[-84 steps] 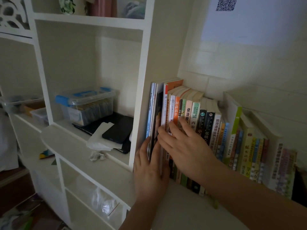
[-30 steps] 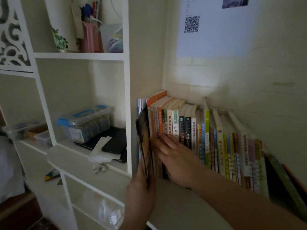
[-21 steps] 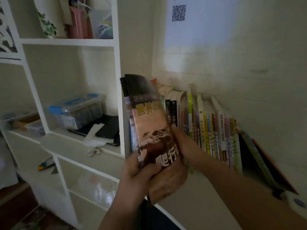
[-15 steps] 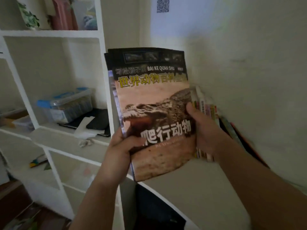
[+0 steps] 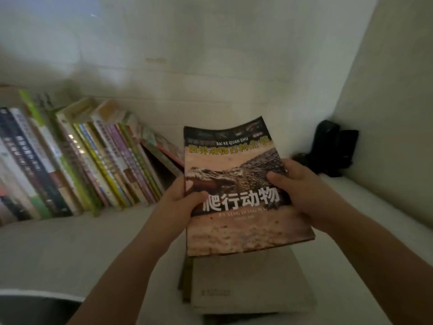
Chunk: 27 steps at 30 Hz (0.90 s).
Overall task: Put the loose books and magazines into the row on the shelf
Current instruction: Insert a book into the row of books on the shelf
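Hiding most of a flat stack, the magazine shows blurred text.

A home, by the look of it — a dim corner where a pale shelf meets plain painted walls, with a leaning row of books on that shelf — mixed, colourful spines.

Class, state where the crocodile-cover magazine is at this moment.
In the head view it is centre-right, held by the left hand and right hand: the crocodile-cover magazine is right of the leaning book row, above a flat pile of books.
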Motion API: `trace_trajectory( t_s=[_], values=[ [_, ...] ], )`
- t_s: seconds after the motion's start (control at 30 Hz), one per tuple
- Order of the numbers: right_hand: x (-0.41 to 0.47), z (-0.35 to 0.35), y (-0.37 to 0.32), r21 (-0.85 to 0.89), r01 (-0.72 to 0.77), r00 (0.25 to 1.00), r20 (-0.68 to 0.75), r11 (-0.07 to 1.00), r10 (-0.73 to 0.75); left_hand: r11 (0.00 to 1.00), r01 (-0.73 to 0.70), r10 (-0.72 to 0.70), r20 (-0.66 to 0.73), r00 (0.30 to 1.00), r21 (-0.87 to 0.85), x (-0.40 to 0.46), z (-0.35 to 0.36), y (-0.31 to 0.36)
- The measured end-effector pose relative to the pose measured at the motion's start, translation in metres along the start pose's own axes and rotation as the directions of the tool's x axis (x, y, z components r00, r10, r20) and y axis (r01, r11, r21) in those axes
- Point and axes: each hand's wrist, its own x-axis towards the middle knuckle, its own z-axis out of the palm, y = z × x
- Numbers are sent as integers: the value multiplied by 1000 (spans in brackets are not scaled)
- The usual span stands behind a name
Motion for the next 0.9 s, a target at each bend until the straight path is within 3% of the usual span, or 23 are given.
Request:
trace_trajectory(
  t_s=[0.1,0.27,0.33,0.63,0.8,0.9],
  values=[
    [-13,-18,36,10,-103,992,-67,995,104,996,66,-67,17,998,59,3,18,-14],
    [-10,-21,78,-94,-207,973,-126,974,195,902,238,-210,-115,971,361,14,-6,-46],
    [-6,-16,84,-133,-233,967,-139,963,214,894,305,-274,-138,952,328,19,-16,-57],
    [-1,-3,93,-339,-73,985,-173,938,14,813,492,-492,-85,866,312,47,-15,-54],
    [2,-1,94,-133,-256,965,-88,958,246,821,466,-515,74,854,329,50,-9,-47],
    [3,-9,91,52,-338,939,-52,940,341,871,474,-486,96,868,126,50,-1,-50]
  ],
)
